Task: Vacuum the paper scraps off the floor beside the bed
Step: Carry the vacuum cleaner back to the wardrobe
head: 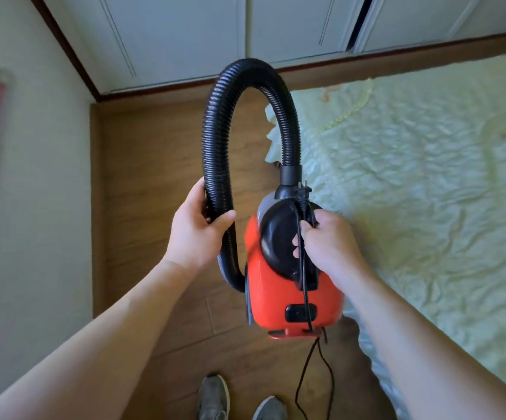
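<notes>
R hand (pixel 326 237) fingers wrapped tight on the red vacuum (pixel 279 295) handle w/ cord pinned under, so it won't dangle. L hand (pixel 197 228) fingers curled round hose (pixel 215 140), steadying it. Paper scraps: can't see any.

White panelled wardrobe doors (pixel 185 34) with a dark brown baseboard (pixel 185 86) stand along the floor's far edge, a pale plain wall (pixel 33 177) bounds its left edge, and two grey sneakers (pixel 213 397) rest at its near edge.
</notes>
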A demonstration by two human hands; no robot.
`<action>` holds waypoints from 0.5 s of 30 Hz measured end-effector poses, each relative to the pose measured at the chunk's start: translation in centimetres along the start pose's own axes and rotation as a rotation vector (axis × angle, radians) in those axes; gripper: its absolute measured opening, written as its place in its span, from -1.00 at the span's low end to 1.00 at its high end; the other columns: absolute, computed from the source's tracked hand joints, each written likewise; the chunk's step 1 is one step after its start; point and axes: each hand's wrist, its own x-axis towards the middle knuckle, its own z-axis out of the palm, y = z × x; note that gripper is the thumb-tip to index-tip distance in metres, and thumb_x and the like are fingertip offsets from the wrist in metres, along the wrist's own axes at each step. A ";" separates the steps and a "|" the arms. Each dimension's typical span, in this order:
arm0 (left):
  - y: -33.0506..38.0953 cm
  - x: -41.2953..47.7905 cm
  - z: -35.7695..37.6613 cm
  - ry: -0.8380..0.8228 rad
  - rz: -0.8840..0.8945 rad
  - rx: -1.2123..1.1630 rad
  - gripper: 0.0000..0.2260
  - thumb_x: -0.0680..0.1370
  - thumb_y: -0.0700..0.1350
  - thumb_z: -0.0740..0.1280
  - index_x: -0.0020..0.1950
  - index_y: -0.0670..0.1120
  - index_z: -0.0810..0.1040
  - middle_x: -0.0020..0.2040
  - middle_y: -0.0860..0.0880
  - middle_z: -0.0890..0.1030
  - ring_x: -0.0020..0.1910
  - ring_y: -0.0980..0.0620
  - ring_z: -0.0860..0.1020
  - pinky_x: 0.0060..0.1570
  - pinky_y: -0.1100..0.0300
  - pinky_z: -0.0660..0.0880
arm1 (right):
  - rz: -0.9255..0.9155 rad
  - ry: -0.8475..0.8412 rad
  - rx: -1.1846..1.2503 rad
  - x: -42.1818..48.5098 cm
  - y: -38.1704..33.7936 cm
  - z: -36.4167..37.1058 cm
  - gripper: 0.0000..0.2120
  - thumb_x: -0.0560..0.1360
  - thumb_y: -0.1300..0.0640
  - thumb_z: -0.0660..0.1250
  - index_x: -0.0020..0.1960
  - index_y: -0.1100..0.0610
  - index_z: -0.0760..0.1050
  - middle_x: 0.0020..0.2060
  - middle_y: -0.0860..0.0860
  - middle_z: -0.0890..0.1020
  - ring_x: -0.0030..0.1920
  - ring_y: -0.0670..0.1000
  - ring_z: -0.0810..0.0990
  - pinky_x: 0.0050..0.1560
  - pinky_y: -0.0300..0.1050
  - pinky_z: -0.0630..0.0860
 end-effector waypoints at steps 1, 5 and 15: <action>1.5 0.3 -0.5 0.001 0.013 -0.006 -0.52 0.47 -0.20 0.45 0.34 0.10 0.49 -0.05 0.15 0.63 0.02 0.02 0.61 0.20 -0.05 0.58 | -0.009 0.006 0.005 -0.4 -1.3 -0.7 -0.84 0.61 0.21 0.20 -0.11 0.17 0.50 -0.38 0.06 0.64 -0.47 0.04 0.63 -0.44 -0.15 0.53; 7.8 1.3 -2.2 -0.021 0.085 0.007 -0.61 0.52 -0.26 0.45 0.29 0.03 0.51 -0.07 0.06 0.63 -0.02 -0.03 0.62 0.16 -0.13 0.59 | -0.070 0.026 0.021 -2.2 -6.7 -3.4 -0.84 0.60 0.22 0.20 -0.11 0.21 0.51 -0.39 0.06 0.64 -0.46 0.06 0.64 -0.43 -0.13 0.52; 23.2 2.3 -6.7 0.009 0.256 -0.011 -0.56 0.55 -0.20 0.45 0.37 0.12 0.47 0.00 0.09 0.67 0.04 0.03 0.65 0.16 -0.07 0.61 | -0.208 0.091 0.110 -8.3 -19.6 -9.6 -0.80 0.59 0.23 0.19 -0.14 0.23 0.53 -0.45 0.02 0.62 -0.48 0.06 0.63 -0.48 -0.15 0.51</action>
